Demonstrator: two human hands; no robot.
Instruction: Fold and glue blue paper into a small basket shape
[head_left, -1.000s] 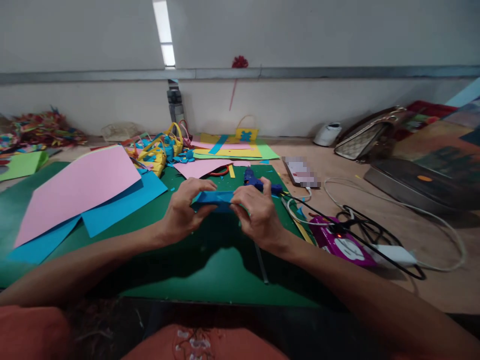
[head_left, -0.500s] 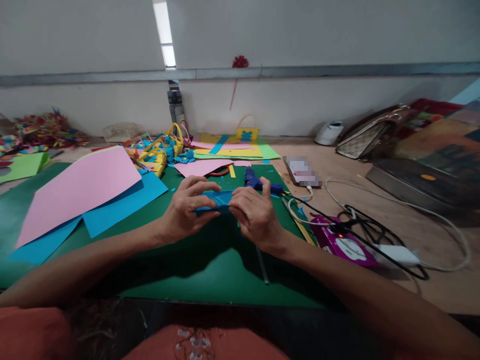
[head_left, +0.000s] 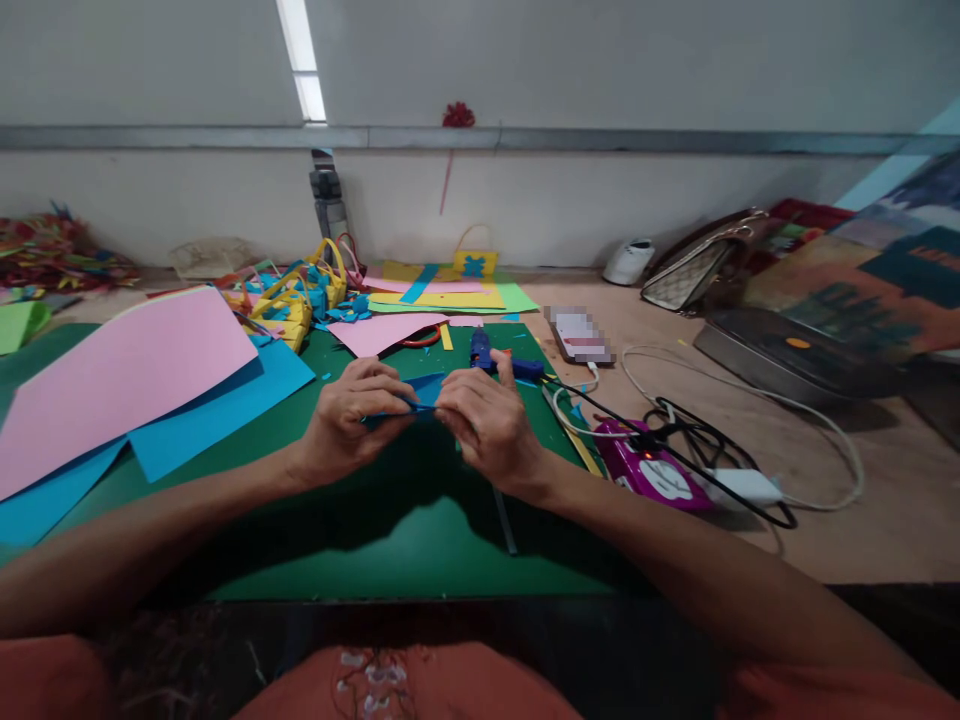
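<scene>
Between my two hands is a folded piece of blue paper (head_left: 426, 388), held up over the green cutting mat (head_left: 360, 565). My left hand (head_left: 358, 412) pinches its left side, thumb below and fingers on top. Its right side is gripped by my right hand (head_left: 487, 415), fingers closed on the near edge. The fingers hide much of the paper. Just behind my right hand lies a blue glue gun (head_left: 517, 366) with a black cord. A clear glue stick or strip (head_left: 505, 522) rests on the mat below my right wrist.
Pink paper (head_left: 135, 365) and blue sheets (head_left: 225, 420) cover the mat's left. Yellow and blue paper baskets (head_left: 296, 310) stand behind, near red-handled scissors (head_left: 427, 338). Rightward are a phone (head_left: 581, 335), a purple power strip (head_left: 652, 470), tangled cables and a grey case (head_left: 787, 350).
The blue paper now appears tilted, its near edge pressed thinner between my fingers. My hands stay close together. The whole view has shifted, so things sit further left.
</scene>
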